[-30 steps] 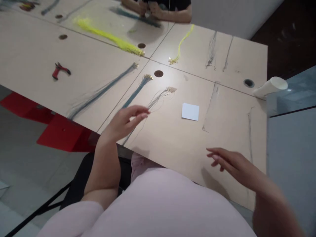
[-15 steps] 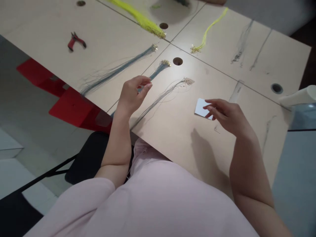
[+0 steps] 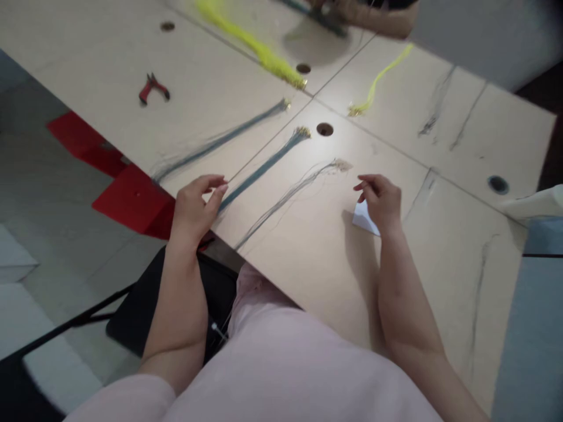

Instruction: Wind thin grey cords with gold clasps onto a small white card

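The pale table (image 3: 308,252) fills most of the view, with two red panels (image 3: 132,196) showing below its left edge and one co-worker's forearm (image 3: 387,20) at the far side. Laid across it I count two yellow bundles (image 3: 255,46), one thick and one thin, and two blue-grey bundles (image 3: 246,125) with gold-coloured ends. One looser grey bundle (image 3: 288,198) lies between the person's hands, and three thin dark strands (image 3: 482,266) lie off to the right. The left hand (image 3: 196,205) hovers by the lower end of the nearer blue-grey bundle, thumb and forefinger slightly apart; whether it brushes the strands I cannot tell. The right hand (image 3: 383,199) hangs raised over one white card (image 3: 365,220), fingers loosely bent and apart, gripping nothing I can make out. I'd judge this a pause between grips, or a reach; taking up any strand from here would call for lowering a hand and pinching finely. Smaller still: one clear ruler (image 3: 426,186), one pair of red-handled pliers (image 3: 145,92), and four round holes (image 3: 324,129) in the tabletop.
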### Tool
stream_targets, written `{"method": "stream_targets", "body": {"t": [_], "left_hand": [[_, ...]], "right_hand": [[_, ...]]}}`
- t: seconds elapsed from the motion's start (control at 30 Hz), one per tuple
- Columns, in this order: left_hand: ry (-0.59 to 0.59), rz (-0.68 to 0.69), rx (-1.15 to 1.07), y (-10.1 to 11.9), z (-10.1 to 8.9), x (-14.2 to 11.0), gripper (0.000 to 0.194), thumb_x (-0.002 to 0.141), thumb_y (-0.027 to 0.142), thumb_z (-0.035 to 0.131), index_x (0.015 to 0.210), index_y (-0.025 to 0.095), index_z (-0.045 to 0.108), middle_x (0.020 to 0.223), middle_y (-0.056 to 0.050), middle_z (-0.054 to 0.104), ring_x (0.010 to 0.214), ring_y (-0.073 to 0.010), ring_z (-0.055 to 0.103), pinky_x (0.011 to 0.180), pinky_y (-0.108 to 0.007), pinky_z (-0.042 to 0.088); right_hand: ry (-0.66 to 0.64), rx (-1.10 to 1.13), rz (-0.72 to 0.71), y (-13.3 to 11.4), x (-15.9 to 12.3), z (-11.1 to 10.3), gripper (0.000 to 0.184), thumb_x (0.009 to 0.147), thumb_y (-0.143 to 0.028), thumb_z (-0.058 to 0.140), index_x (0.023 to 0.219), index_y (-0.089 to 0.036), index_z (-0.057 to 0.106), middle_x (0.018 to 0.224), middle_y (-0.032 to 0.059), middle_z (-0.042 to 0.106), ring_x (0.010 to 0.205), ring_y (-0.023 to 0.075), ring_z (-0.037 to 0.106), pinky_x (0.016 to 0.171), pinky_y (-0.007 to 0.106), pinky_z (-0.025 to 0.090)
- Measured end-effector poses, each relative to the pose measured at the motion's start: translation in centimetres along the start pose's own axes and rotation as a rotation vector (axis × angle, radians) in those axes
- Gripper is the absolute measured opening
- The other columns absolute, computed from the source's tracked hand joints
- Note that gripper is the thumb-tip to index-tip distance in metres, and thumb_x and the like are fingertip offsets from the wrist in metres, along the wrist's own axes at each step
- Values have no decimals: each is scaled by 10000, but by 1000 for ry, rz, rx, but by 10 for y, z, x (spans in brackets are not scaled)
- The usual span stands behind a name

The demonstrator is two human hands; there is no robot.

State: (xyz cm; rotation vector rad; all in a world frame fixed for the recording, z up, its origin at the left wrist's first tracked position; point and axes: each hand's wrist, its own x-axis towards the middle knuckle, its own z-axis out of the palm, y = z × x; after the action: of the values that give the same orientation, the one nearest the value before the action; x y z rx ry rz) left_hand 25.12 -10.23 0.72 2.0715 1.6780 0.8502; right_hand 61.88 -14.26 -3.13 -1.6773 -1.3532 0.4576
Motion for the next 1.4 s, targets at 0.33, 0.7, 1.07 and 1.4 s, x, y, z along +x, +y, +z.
{"method": "stream_targets", "body": {"t": [0.33, 0.7, 1.07, 1.4], "left_hand": [[-301, 271, -66, 42, 52, 87, 261, 822, 361, 493, 957, 174, 616, 979, -69, 638, 918, -184, 588, 800, -308, 472], [-1493, 1038, -697, 188, 89, -28, 286, 847, 212, 464, 1090, 129, 590, 1106, -53, 623, 1029, -136, 579, 879, -183, 433], [-1840, 1026, -535, 185, 104, -49, 429, 833, 268, 472, 1223, 92, 510, 1119, -93, 616, 994, -196, 605, 866, -237, 445], [-1934, 1077, -417, 165, 115, -65, 157, 681, 248, 590, 792, 137, 581, 727, -21, 579, 687, -162, 592, 674, -245, 456]], "right_hand": [[33, 80, 90, 1, 44, 32, 264, 778, -309, 460, 900, -146, 628, 680, 38, 628, 487, 94, 508, 501, 230, 426], [39, 48, 93, 20, 42, 35, 299, 813, -355, 428, 911, -150, 624, 720, 53, 643, 602, 146, 562, 598, 267, 430], [-29, 83, 23, 31, 28, 33, 301, 816, -353, 433, 929, -154, 628, 718, 48, 637, 636, 157, 559, 630, 277, 433], [-31, 66, -4, 32, 28, 33, 267, 806, -319, 447, 906, -156, 633, 699, 30, 624, 609, 143, 539, 620, 269, 416]]}}
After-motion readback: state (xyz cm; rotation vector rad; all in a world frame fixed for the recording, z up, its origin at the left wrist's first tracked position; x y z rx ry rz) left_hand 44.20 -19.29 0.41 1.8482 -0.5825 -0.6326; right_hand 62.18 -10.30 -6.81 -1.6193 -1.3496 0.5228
